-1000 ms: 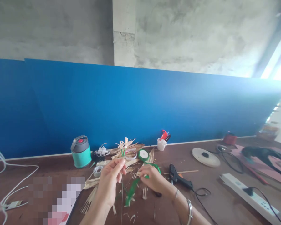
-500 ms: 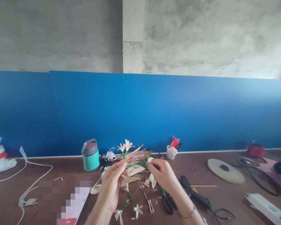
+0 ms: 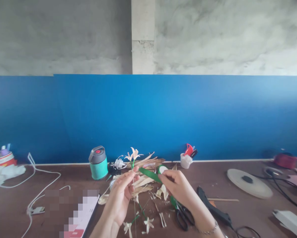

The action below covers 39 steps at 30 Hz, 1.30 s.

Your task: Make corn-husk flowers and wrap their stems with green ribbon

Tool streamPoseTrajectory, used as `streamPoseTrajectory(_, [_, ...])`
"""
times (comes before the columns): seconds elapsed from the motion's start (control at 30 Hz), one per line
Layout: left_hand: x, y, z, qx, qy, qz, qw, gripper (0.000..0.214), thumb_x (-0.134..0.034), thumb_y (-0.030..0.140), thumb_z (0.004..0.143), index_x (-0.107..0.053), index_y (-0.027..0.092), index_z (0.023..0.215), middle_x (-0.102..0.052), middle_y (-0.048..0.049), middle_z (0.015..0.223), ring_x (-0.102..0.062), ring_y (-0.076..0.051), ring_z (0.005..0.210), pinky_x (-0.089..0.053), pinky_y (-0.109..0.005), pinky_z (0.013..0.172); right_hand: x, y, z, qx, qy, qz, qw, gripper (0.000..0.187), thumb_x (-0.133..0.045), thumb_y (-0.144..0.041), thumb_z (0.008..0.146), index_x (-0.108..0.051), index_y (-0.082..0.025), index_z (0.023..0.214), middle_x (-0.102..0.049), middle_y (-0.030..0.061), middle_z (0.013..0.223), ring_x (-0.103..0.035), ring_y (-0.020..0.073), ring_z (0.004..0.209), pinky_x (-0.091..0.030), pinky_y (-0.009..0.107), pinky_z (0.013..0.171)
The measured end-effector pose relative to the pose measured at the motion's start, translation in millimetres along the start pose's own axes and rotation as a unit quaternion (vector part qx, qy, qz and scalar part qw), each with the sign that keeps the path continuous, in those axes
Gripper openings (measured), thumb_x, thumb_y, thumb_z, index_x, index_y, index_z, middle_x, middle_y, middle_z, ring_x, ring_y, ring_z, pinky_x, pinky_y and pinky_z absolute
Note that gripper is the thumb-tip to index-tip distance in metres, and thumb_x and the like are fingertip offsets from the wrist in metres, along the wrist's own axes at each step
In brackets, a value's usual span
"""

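Your left hand (image 3: 121,198), palm toward you, pinches the flower (image 3: 134,154) upright by its stem, just right of the teal flask (image 3: 98,162). Your right hand (image 3: 179,189) grips the green ribbon (image 3: 148,174), which slants to that stem.

- No legible txt, labels, brand names or nos. anywhere in view.
- Paper (image 3: 80,216) at near table edge: print blurred out, unreadable.
- Teal jug (image 3: 98,163) by the blue board: no readable marking at this size.
- Round tub (image 3: 2,159) w/ red band, far left: any print too small to make out.
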<state>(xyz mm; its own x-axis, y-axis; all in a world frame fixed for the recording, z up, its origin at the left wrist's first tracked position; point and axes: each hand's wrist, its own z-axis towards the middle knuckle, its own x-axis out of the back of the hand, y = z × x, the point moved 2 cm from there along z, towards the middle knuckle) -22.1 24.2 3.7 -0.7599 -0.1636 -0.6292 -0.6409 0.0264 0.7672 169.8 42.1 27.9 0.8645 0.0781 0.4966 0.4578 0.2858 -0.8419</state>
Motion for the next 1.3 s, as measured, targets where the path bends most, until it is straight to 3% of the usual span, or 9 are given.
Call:
streamPoseTrajectory(0.17, [0.4, -1, 1, 0.001, 0.026, -0.028, 0.999, 0.008, -0.070, 0.009, 0.078, -0.078, 0.013, 0.078, -0.078, -0.0053, 0.089, -0.069, -0.010, 0.073, -0.050, -0.011, 0.049, 3, -1, -3, 0.013, -0.016, 0.008, 1.000, 0.042, -0.047, -0.042, 0.088, -0.030, -0.022, 0.055, -0.027, -0.0081, 0.049, -0.027, 0.0090, 0.046, -0.023, 0.023, 0.047])
streamPoseTrajectory(0.37, [-7.0, 5, -5, 0.020, 0.011, -0.072, 0.997, 0.022, -0.063, 0.001, 0.080, -0.075, 0.011, 0.065, -0.079, -0.0096, 0.085, -0.073, -0.015, 0.089, -0.057, -0.015, 0.075, 3, 4, -3, 0.024, -0.026, -0.025, 0.999, 0.043, -0.047, -0.041, 0.089, -0.029, -0.021, 0.055, -0.030, -0.0070, 0.049, -0.030, 0.0100, 0.048, -0.024, 0.025, 0.049])
streamPoseTrajectory(0.47, [-9.1, 7, -7, 0.015, -0.017, -0.082, 0.996, 0.018, -0.065, 0.003, 0.079, -0.075, 0.011, 0.066, -0.080, -0.0091, 0.085, -0.071, -0.017, 0.097, -0.056, -0.015, 0.080, 5, 7, -2, 0.015, -0.021, -0.046, 0.999, 0.034, -0.049, -0.037, 0.088, -0.045, -0.020, 0.058, -0.045, -0.0044, 0.051, -0.042, 0.0128, 0.051, -0.033, 0.026, 0.053])
streamPoseTrajectory(0.57, [-10.8, 4, -9, 0.018, -0.052, -0.082, 0.995, 0.014, -0.068, 0.005, 0.077, -0.075, 0.011, 0.066, -0.079, -0.0082, 0.084, -0.070, -0.019, 0.100, -0.056, -0.016, 0.083, 0, 4, -3, 0.044, 0.003, -0.036, 0.998, 0.012, -0.055, -0.026, 0.083, -0.063, -0.022, 0.091, -0.067, 0.0023, 0.084, -0.061, 0.0206, 0.080, -0.045, 0.031, 0.073])
streamPoseTrajectory(0.63, [-12.0, 0, -12, 0.024, -0.060, -0.076, 0.995, 0.013, -0.069, 0.006, 0.076, -0.075, 0.011, 0.066, -0.079, -0.0088, 0.085, -0.070, -0.020, 0.101, -0.056, -0.017, 0.084, -10, -1, -5, 0.079, 0.019, -0.019, 0.996, 0.032, -0.056, -0.019, 0.080, -0.057, -0.025, 0.112, -0.066, 0.0045, 0.107, -0.060, 0.0226, 0.101, -0.045, 0.034, 0.087])
streamPoseTrajectory(0.7, [-13.5, -3, -13, 0.036, -0.057, -0.070, 0.995, 0.012, -0.068, 0.006, 0.076, -0.075, 0.010, 0.066, -0.079, -0.0103, 0.088, -0.069, -0.020, 0.102, -0.055, -0.019, 0.086, -22, -5, -8, 0.108, 0.058, -0.014, 0.992, 0.045, -0.058, -0.010, 0.073, -0.049, -0.023, 0.116, -0.065, 0.0061, 0.110, -0.059, 0.0228, 0.104, -0.045, 0.034, 0.088])
streamPoseTrajectory(0.9, [-15.5, -9, -13, 0.047, -0.043, -0.057, 0.996, 0.006, -0.074, 0.007, 0.071, -0.075, 0.011, 0.068, -0.079, -0.0105, 0.091, -0.071, -0.018, 0.096, -0.054, -0.018, 0.087, -42, -12, -7, 0.159, 0.128, -0.096, 0.974, 0.014, -0.046, -0.012, 0.082, -0.056, -0.020, 0.076, -0.063, 0.0070, 0.080, -0.058, 0.0231, 0.079, -0.044, 0.034, 0.071])
streamPoseTrajectory(1.13, [-19.0, -3, -17, -0.021, -0.089, 0.040, 0.995, 0.009, -0.080, 0.022, 0.069, -0.075, 0.014, 0.069, -0.077, -0.0062, 0.086, -0.069, -0.016, 0.078, -0.053, -0.019, 0.066, -27, -16, -6, 0.050, 0.041, 0.196, 0.979, 0.010, -0.054, -0.028, 0.084, -0.057, -0.020, 0.081, -0.055, -0.0014, 0.068, -0.046, 0.0130, 0.059, -0.035, 0.023, 0.054])
streamPoseTrajectory(1.3, [-23.0, -3, -21, -0.054, -0.106, 0.089, 0.989, 0.018, -0.079, 0.031, 0.069, -0.073, 0.015, 0.064, -0.074, -0.0091, 0.098, -0.067, -0.024, 0.087, -0.052, -0.032, 0.077, -34, -17, -8, -0.022, -0.015, 0.318, 0.948, 0.024, -0.070, -0.039, 0.076, -0.060, -0.018, 0.076, -0.054, -0.0036, 0.062, -0.039, 0.0081, 0.052, -0.028, 0.020, 0.048])
